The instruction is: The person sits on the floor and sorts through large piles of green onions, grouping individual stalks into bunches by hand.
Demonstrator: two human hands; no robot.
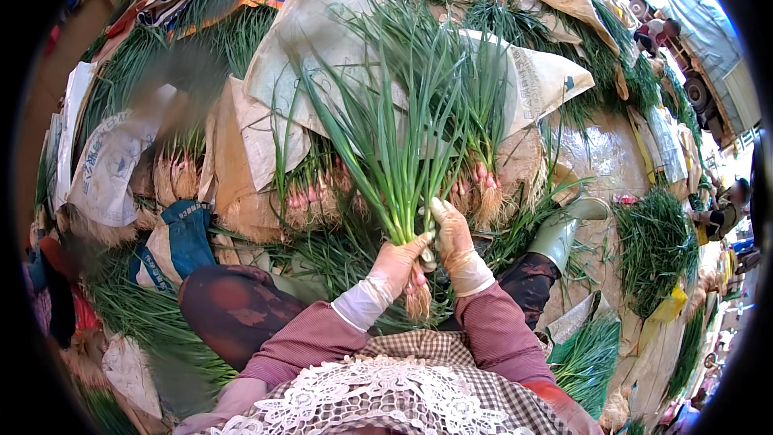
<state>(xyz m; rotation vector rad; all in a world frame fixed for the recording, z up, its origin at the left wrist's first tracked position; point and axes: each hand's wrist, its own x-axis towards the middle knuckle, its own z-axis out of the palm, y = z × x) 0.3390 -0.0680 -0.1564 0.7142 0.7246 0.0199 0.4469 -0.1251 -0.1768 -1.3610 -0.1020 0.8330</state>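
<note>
In front of my lap I hold a bunch of spring onions [394, 169], its long green leaves fanning up and away, its pinkish bulbs and pale roots hanging below my grip. My left hand [390, 267], in a thin whitish covering, is wrapped round the stems just above the bulbs. Close on its right, my right hand [455, 246] is closed with the thumb up beside the stems. Whether it pinches a stem or something small is hidden. Beyond my hands lie more spring onions [487, 181] with bulbs towards me, partly under a pale woven sack [306, 48].
Loose green leaves [338, 262] litter the ground by my knees. A blue and white sack [177, 246] lies left of my leg. A green boot [560, 238] is on my right, near a leafy heap [656, 250]. Other people and a truck [708, 56] appear at the far right.
</note>
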